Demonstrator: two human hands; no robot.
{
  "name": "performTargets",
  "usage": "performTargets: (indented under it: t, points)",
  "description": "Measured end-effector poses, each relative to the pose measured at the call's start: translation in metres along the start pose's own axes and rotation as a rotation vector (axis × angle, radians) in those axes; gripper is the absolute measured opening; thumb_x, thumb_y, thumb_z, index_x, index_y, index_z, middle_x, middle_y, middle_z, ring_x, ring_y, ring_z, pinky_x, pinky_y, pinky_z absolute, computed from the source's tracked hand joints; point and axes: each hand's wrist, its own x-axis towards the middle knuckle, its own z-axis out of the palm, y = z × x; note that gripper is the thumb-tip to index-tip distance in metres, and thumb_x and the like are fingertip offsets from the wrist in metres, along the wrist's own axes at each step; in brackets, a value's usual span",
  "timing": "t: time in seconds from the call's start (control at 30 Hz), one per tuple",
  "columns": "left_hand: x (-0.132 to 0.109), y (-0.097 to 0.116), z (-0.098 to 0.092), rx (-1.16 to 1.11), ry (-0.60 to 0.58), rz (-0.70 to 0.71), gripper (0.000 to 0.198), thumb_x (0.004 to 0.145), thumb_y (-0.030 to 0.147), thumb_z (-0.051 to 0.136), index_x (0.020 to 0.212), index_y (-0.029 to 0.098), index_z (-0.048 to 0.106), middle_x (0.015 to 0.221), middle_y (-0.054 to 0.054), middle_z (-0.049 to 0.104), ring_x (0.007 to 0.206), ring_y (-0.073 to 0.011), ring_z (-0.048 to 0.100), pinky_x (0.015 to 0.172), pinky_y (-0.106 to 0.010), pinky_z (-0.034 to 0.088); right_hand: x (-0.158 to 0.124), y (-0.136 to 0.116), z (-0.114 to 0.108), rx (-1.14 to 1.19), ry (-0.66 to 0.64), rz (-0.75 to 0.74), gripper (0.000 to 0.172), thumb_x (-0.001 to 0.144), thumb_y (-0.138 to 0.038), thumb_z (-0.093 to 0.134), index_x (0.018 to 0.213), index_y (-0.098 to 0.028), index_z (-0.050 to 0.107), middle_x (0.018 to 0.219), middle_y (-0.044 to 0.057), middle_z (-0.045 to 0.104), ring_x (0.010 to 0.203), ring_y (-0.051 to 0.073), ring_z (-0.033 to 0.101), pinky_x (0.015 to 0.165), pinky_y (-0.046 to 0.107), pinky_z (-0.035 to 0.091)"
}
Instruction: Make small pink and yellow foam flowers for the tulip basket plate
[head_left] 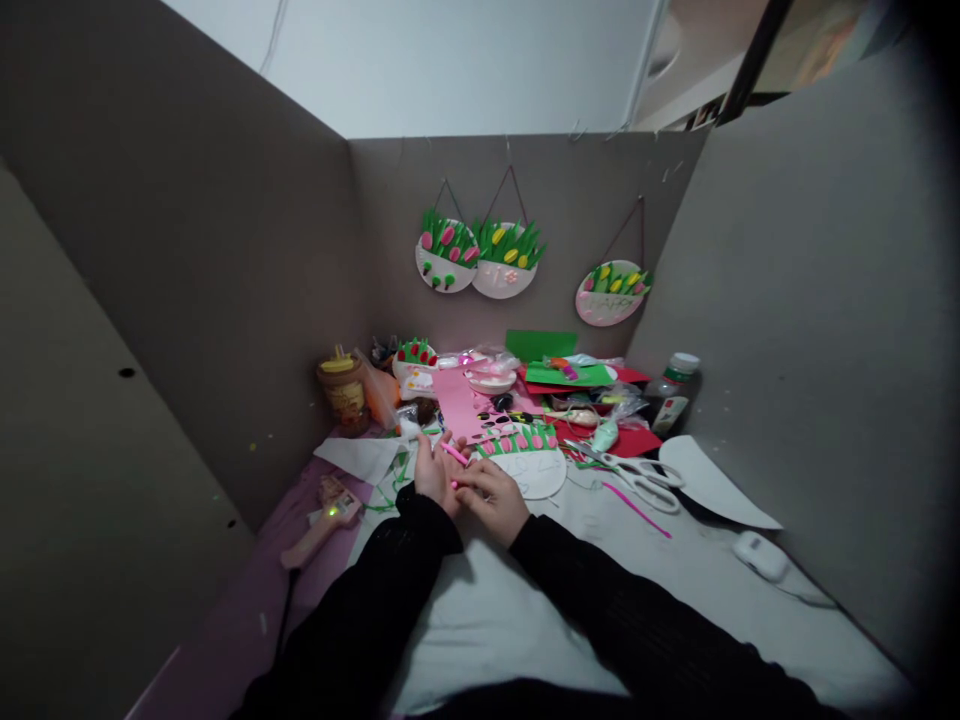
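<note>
My left hand point(433, 476) is turned palm up in front of me and carries a small pink clay roll point(454, 454) across its fingers. Beside it, my right hand point(496, 503) reaches over the left palm, its fingertips pinched on a small pink clay ball point(454, 485). Just beyond my hands lies a white paper plate piece point(536, 472) with pink tulips and green leaves along its top and faint writing below. A bright pink strip point(637, 510) rests on the cloth to the right.
White-handled scissors point(637, 478) and a white case point(761, 556) lie to the right. At left is a pink glue gun point(324, 528) with a lit green light. Coloured paper point(459, 400), a cup point(345, 395) and a bottle point(673, 395) line the back. Grey panels point(795, 300) enclose the table.
</note>
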Motion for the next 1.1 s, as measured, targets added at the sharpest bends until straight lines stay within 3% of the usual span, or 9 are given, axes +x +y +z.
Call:
performTargets:
  t: [0.27,0.43,0.53,0.67,0.9,1.1]
  points:
    - [-0.002,-0.005,0.002,0.051,0.043,-0.027,0.042,0.084,0.056,0.029,0.091,0.017,0.045,0.076,-0.005,0.050,0.056,-0.0120,0.049,0.049,-0.023,0.041,0.001,0.001,-0.001,0.006,0.029,0.039,0.012,0.074,-0.019,0.062,0.084,-0.021,0.069,0.078,0.003,0.058,0.072,0.015,0.055,0.063,0.027,0.047]
    - [0.007,0.015,-0.005,-0.052,0.053,0.047,0.030,0.086,0.044,0.037,0.083,0.016,0.047,0.072,-0.004,0.052,0.056,-0.0124,0.051,0.053,-0.025,0.042,0.001,0.007,-0.009,-0.025,0.038,0.025,0.013,0.077,-0.023,0.061,0.087,-0.020,0.068,0.078,0.003,0.058,0.067,0.013,0.053,0.054,0.024,0.044]
    - [0.015,0.034,-0.013,-0.083,0.140,0.142,0.022,0.084,0.036,0.042,0.080,0.016,0.049,0.069,-0.003,0.052,0.054,-0.0111,0.050,0.054,-0.025,0.042,-0.004,0.015,-0.013,-0.089,-0.065,0.012,0.010,0.074,-0.022,0.064,0.083,-0.020,0.068,0.076,0.003,0.057,0.069,0.014,0.054,0.060,0.025,0.046]
    - [0.020,0.046,-0.020,-0.112,0.163,0.153,0.022,0.084,0.034,0.041,0.080,0.015,0.052,0.065,-0.002,0.052,0.052,-0.0102,0.049,0.052,-0.024,0.041,-0.012,0.022,-0.014,-0.216,-0.257,-0.027,0.009,0.070,-0.017,0.066,0.078,-0.020,0.068,0.074,0.003,0.058,0.071,0.015,0.056,0.068,0.028,0.047]
    - [0.016,0.041,-0.016,-0.087,0.125,0.113,0.020,0.083,0.032,0.043,0.079,0.015,0.053,0.066,-0.003,0.053,0.051,-0.0096,0.049,0.051,-0.023,0.039,-0.013,0.015,-0.014,-0.327,-0.404,-0.074,0.008,0.067,-0.022,0.071,0.074,-0.019,0.068,0.072,0.002,0.059,0.070,0.015,0.054,0.069,0.028,0.045]
    - [0.014,0.038,-0.012,0.043,0.243,0.110,0.010,0.081,0.023,0.048,0.078,0.014,0.052,0.068,-0.002,0.053,0.052,-0.0086,0.049,0.050,-0.022,0.039,-0.014,0.017,-0.014,-0.359,-0.501,-0.103,0.009,0.067,-0.022,0.071,0.075,-0.020,0.069,0.072,0.002,0.062,0.073,0.017,0.056,0.071,0.030,0.045]
